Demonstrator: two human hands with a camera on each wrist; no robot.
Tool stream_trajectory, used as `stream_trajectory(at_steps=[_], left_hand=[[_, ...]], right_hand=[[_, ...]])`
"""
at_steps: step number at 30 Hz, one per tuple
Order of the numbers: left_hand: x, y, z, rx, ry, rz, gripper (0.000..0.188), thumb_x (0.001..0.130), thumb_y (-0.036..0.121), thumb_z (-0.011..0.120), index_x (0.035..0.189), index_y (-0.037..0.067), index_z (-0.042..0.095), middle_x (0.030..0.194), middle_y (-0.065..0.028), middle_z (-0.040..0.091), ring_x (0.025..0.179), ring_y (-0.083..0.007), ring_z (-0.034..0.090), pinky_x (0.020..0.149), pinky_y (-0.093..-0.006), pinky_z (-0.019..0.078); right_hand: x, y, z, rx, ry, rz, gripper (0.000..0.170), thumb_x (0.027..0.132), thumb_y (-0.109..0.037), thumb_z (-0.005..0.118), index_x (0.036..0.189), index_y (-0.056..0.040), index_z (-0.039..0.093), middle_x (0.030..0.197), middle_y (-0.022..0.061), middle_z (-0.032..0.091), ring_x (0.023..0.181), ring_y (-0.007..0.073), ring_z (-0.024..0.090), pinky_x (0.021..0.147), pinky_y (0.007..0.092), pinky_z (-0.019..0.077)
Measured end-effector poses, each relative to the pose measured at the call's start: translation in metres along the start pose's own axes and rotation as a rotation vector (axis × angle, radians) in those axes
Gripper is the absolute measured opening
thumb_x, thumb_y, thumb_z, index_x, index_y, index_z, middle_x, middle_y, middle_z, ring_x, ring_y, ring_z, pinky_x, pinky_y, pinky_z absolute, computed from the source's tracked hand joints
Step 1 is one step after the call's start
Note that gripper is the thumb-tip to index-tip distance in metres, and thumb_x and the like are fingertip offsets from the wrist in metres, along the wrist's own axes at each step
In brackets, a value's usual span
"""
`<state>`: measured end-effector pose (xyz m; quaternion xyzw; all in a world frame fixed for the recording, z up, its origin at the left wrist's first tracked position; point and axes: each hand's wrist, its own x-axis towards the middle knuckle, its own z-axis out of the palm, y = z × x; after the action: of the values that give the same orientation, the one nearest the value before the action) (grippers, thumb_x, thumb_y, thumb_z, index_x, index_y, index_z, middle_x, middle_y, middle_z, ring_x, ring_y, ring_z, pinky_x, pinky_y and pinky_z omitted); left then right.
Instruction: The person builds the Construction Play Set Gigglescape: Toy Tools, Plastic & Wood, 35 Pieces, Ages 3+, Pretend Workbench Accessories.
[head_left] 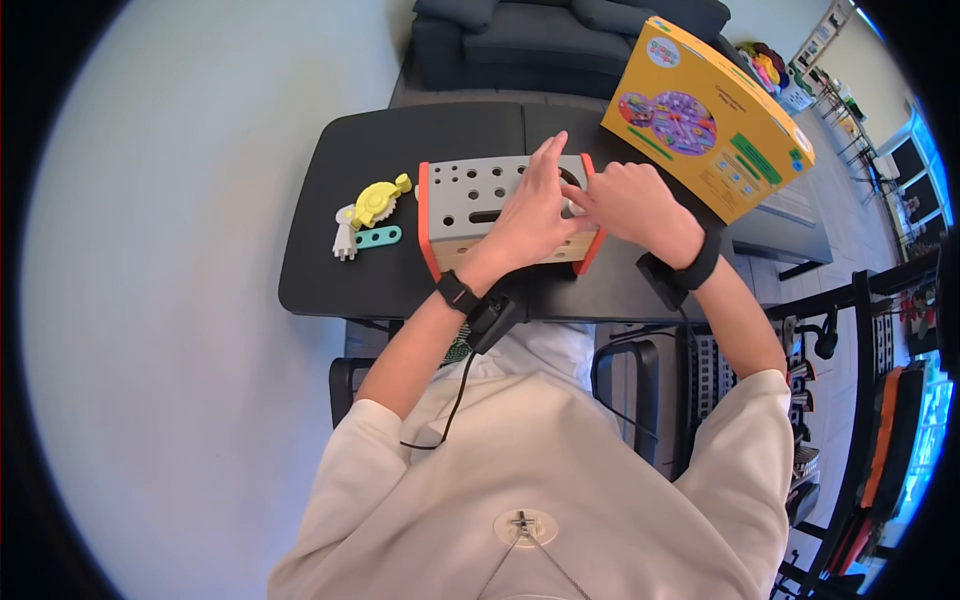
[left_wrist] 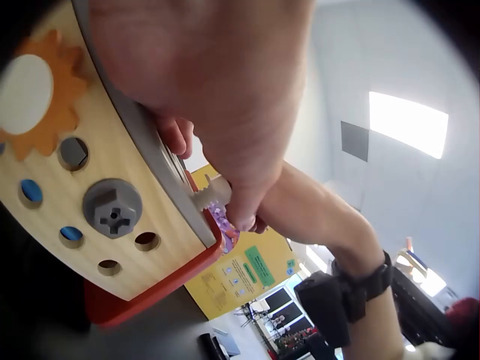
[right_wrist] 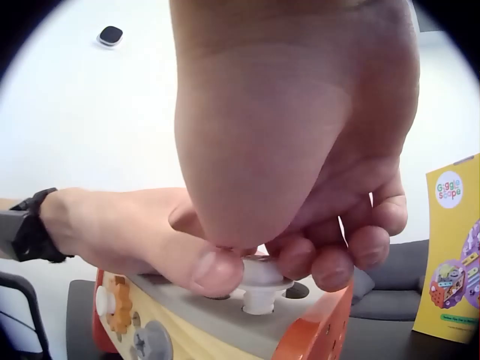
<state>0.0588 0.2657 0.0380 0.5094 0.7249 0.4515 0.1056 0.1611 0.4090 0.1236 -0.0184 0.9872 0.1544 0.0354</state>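
Note:
A toy workbench [head_left: 455, 222] with a grey perforated top, pale wooden sides and orange-red ends stands on the black table. At the right part of its top, my right hand [head_left: 635, 205] pinches a white plastic screw [right_wrist: 261, 296], whose shaft stands upright at a hole. My left hand [head_left: 530, 215] lies across the top with its fingers stretched toward the far side, its thumb close beside the screw head. On the wooden side sit an orange gear [left_wrist: 56, 94] and a grey bolt [left_wrist: 112, 208]. The right hand partly hides the screw.
Left of the workbench lie a yellow toy saw-like piece [head_left: 376, 205] with a pale grey part [head_left: 345, 235] and a teal perforated strip [head_left: 380, 237]. A yellow box [head_left: 710, 125] stands at the table's right back. Behind is a dark sofa [head_left: 550, 45].

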Motion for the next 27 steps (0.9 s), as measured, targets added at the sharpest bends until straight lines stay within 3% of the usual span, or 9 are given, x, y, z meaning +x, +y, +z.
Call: stream_trajectory(at_steps=[3,5,12,15,18,21,24,26,27], left_hand=[[0.003,-0.010,-0.002,-0.005,0.040,0.089,0.108,0.089,0.015,0.083,0.167,0.007,0.008,0.168,-0.0255,0.023,0.141,-0.0329,0.048,0.109,-0.0456,0.0489],[0.004,-0.014,-0.009,-0.264,-0.046,0.079,0.107,0.089,0.011,0.081,0.167,0.009,0.008,0.169,-0.0245,0.021,0.143,-0.0325,0.046,0.109,-0.0453,0.0493],[-0.001,0.002,-0.009,-0.166,-0.063,0.056,0.109,0.089,0.008,0.080,0.168,0.010,0.005,0.170,-0.0227,0.019,0.144,-0.0339,0.045,0.109,-0.0458,0.0497],[0.000,-0.007,0.000,-0.031,0.073,0.076,0.111,0.088,0.008,0.080,0.168,0.009,0.003,0.171,-0.0222,0.016,0.144,-0.0339,0.044,0.108,-0.0452,0.0500],[0.002,-0.013,-0.004,0.023,0.075,0.118,0.114,0.087,0.009,0.082,0.168,0.008,0.002,0.170,-0.0219,0.017,0.142,-0.0330,0.046,0.109,-0.0445,0.0497],[0.002,-0.013,-0.017,-0.240,-0.039,0.068,0.116,0.086,0.010,0.084,0.168,0.008,0.002,0.169,-0.0226,0.019,0.139,-0.0325,0.048,0.109,-0.0440,0.0494],[0.001,-0.009,-0.013,-0.217,-0.049,0.045,0.113,0.087,0.008,0.082,0.168,0.008,0.003,0.169,-0.0231,0.017,0.138,-0.0325,0.049,0.109,-0.0443,0.0490],[-0.001,-0.006,-0.002,0.000,0.043,0.128,0.109,0.088,0.004,0.079,0.168,0.009,0.004,0.170,-0.0240,0.017,0.137,-0.0338,0.049,0.109,-0.0440,0.0491],[-0.001,-0.006,0.001,0.001,0.042,0.127,0.109,0.088,0.004,0.079,0.168,0.009,0.004,0.170,-0.0240,0.017,0.137,-0.0338,0.049,0.109,-0.0440,0.0491]], right_hand=[[-0.006,0.010,0.007,0.197,0.104,-0.045,0.024,0.099,-0.029,0.064,0.101,-0.0054,0.067,0.071,0.0126,0.066,0.067,0.0366,0.070,0.063,0.0471,0.0571],[-0.007,0.013,0.006,0.407,0.139,-0.075,0.027,0.097,-0.029,0.065,0.103,-0.0029,0.063,0.076,0.0150,0.069,0.073,0.0373,0.071,0.067,0.0472,0.0576],[0.009,0.002,0.016,0.078,0.011,0.041,0.033,0.100,-0.035,0.065,0.093,-0.0032,0.069,0.073,0.0144,0.069,0.063,0.0323,0.071,0.058,0.0478,0.0560],[0.004,0.001,0.014,-0.013,0.004,0.018,0.036,0.101,-0.037,0.064,0.088,-0.0037,0.071,0.071,0.0130,0.069,0.059,0.0301,0.071,0.055,0.0482,0.0547],[-0.005,0.010,0.016,0.124,0.145,-0.066,0.035,0.101,-0.037,0.064,0.089,-0.0041,0.070,0.070,0.0132,0.068,0.060,0.0308,0.070,0.054,0.0481,0.0540],[-0.007,0.011,0.020,0.398,0.328,-0.110,0.036,0.101,-0.037,0.064,0.088,-0.0033,0.071,0.071,0.0140,0.068,0.059,0.0311,0.070,0.053,0.0478,0.0537],[0.003,0.011,0.027,0.331,0.255,-0.122,0.035,0.102,-0.036,0.062,0.094,-0.0023,0.070,0.073,0.0159,0.069,0.062,0.0344,0.070,0.057,0.0477,0.0550],[0.009,0.006,0.026,0.044,-0.016,-0.034,0.034,0.102,-0.035,0.060,0.103,-0.0014,0.068,0.074,0.0172,0.070,0.067,0.0382,0.071,0.063,0.0474,0.0568],[0.008,0.004,0.024,0.045,-0.015,-0.034,0.034,0.102,-0.035,0.060,0.103,-0.0014,0.068,0.074,0.0172,0.070,0.067,0.0382,0.071,0.063,0.0474,0.0568]])
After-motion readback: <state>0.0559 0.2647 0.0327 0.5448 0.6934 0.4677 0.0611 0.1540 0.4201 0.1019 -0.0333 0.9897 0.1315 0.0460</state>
